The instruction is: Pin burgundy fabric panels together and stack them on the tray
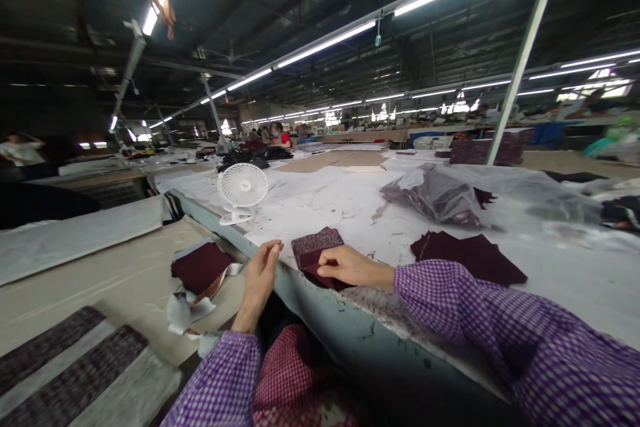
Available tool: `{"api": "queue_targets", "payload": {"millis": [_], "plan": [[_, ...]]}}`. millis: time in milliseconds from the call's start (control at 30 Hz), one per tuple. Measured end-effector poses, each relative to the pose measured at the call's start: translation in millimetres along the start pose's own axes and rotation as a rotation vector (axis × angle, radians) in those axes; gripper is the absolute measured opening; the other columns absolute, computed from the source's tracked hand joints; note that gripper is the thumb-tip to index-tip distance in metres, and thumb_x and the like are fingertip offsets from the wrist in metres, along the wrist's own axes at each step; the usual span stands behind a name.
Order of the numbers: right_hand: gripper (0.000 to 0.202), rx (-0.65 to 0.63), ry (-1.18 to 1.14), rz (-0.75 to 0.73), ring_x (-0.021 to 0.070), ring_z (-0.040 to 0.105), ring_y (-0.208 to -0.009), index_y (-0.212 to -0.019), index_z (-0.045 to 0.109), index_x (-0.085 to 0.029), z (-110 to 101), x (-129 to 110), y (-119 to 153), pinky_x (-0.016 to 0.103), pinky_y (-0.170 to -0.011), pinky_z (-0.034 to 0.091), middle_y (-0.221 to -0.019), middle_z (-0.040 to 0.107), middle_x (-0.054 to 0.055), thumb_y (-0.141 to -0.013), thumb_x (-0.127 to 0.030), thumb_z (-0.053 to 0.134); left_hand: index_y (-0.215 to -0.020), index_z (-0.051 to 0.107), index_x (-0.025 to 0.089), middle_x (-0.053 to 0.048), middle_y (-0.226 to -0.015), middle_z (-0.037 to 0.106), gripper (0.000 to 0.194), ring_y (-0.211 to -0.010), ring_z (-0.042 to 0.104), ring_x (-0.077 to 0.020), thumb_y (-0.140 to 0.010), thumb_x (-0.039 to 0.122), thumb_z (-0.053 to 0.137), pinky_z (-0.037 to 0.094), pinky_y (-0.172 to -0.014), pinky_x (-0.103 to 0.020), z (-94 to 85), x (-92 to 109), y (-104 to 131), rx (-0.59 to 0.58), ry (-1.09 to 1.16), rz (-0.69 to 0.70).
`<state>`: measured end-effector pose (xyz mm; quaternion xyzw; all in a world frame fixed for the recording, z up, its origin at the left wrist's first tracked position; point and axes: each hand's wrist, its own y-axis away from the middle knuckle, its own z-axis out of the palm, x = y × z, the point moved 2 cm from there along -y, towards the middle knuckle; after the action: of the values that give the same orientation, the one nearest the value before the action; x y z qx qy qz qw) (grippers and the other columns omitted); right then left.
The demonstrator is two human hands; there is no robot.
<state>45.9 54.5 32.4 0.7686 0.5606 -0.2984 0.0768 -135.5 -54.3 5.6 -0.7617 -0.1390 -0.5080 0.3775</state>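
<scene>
My right hand (pixel 350 265) rests at the table's front edge, its fingers closed on a maroon fabric piece (pixel 311 258). That piece lies over a speckled maroon-grey fabric piece (pixel 327 238). Just left of them, my left hand (pixel 260 280) is raised at the edge with thumb and fingertips drawn together; whatever is between them is too small to make out. More maroon fabric pieces (pixel 470 257) lie fanned out beyond my right forearm. On the lower surface at left sits a small pile with a dark maroon piece (pixel 203 268) on top and pale scraps beside it.
A white fan (pixel 243 185) stands on the white-covered table (pixel 320 190) near its left edge. Clear plastic bags (pixel 435 193) holding dark pieces lie at the right. Striped fabric strips (pixel 75 367) lie at lower left. Other people are far back.
</scene>
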Motion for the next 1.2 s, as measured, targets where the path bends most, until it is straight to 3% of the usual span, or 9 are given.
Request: {"api": "queue_targets", "payload": {"millis": [167,367,500,700,800,900,1000,1100,1200], "plan": [[0.015,0.050,-0.272,0.198,0.0081,0.042,-0.056,-0.073,0.057,-0.015,0.5,24.1,-4.4,0.021,-0.052,0.029,-0.063,0.052,-0.002,-0.082,-0.026,0.058,-0.083,0.059,0.020,-0.003,-0.084,0.064,0.026,-0.087,0.060,-0.0186,-0.087,0.044,0.050,0.046,-0.085,-0.032,4.9,16.2,16.2,0.092,-0.166,0.209],[0.014,0.061,-0.525,0.258,0.0082,0.041,-0.056,-0.070,0.056,-0.015,3.8,25.2,-6.1,0.021,-0.051,0.029,-0.062,0.051,-0.002,-0.078,-0.025,0.061,-0.076,0.064,0.020,-0.004,-0.082,0.065,0.027,-0.086,0.055,-0.0198,-0.091,0.034,0.046,0.041,-0.084,-0.037,34.7,52.4,38.9,-0.221,-0.544,0.608],[0.009,0.297,-0.853,0.531,0.0089,0.042,-0.052,-0.074,0.050,-0.017,2.7,29.3,-3.7,0.021,-0.047,0.030,-0.061,0.048,-0.003,-0.082,-0.022,0.053,-0.073,0.064,0.019,-0.004,-0.078,0.064,0.031,-0.081,0.054,-0.0204,-0.093,0.033,0.045,0.039,-0.081,-0.039,36.8,46.1,47.7,-0.311,-0.756,0.595],[0.010,0.323,-0.877,0.540,0.0079,0.041,-0.049,-0.068,0.053,-0.015,5.7,24.8,-4.8,0.019,-0.044,0.029,-0.055,0.047,-0.003,-0.076,-0.016,0.059,-0.083,0.063,0.019,-0.005,-0.087,0.065,0.026,-0.085,0.055,-0.0196,-0.093,0.027,0.041,0.042,-0.081,-0.036,40.9,39.6,35.1,-0.316,-0.673,0.553],[0.010,0.483,-0.885,0.574,0.0112,0.047,-0.052,-0.072,0.049,-0.017,-28.4,36.0,-10.3,0.021,-0.047,0.037,-0.057,0.049,0.000,-0.083,-0.016,0.047,-0.086,0.063,0.019,-0.006,-0.089,0.063,0.019,-0.086,0.055,-0.0196,-0.090,0.020,0.044,0.045,-0.082,-0.035,51.9,32.5,25.0,-0.418,-0.651,0.507],[0.018,0.737,-0.846,0.531,0.0135,0.053,-0.063,-0.082,0.042,-0.019,-93.2,53.2,-9.7,0.021,-0.056,0.044,-0.060,0.045,0.000,-0.091,-0.015,0.027,-0.086,0.063,0.020,-0.006,-0.091,0.062,0.015,-0.090,0.056,-0.0206,-0.085,0.017,0.049,0.046,-0.084,-0.037,56.1,25.9,16.7,-0.456,-0.640,0.451],[0.012,0.855,-0.820,0.426,0.0127,0.056,-0.073,-0.085,0.037,-0.021,-147.4,56.1,5.1,0.022,-0.066,0.048,-0.069,0.050,0.001,-0.092,-0.017,0.027,-0.081,0.065,0.021,-0.006,-0.090,0.064,0.014,-0.091,0.058,-0.0213,-0.084,0.025,0.052,0.047,-0.086,-0.038,56.3,28.0,10.5,-0.492,-0.535,0.369],[0.008,0.631,-0.622,0.203,0.0118,0.055,-0.070,-0.083,0.041,-0.019,-158.3,30.6,28.8,0.024,-0.065,0.047,-0.075,0.054,0.001,-0.089,-0.025,0.044,-0.090,0.064,0.019,-0.008,-0.093,0.068,0.032,-0.092,0.062,-0.0226,-0.084,0.048,0.053,0.049,-0.087,-0.040,59.6,41.1,8.9,-0.456,-0.130,0.093],[0.011,0.248,-0.183,-0.005,0.0104,0.051,-0.063,-0.085,0.054,-0.017,-129.2,-12.2,53.4,0.022,-0.061,0.041,-0.071,0.056,0.000,-0.084,-0.028,0.055,-0.104,0.058,0.016,-0.014,-0.103,0.067,0.062,-0.093,0.066,-0.0264,-0.078,0.071,0.044,0.054,-0.081,-0.046,73.2,57.6,21.3,-0.522,0.466,-0.362]]}}
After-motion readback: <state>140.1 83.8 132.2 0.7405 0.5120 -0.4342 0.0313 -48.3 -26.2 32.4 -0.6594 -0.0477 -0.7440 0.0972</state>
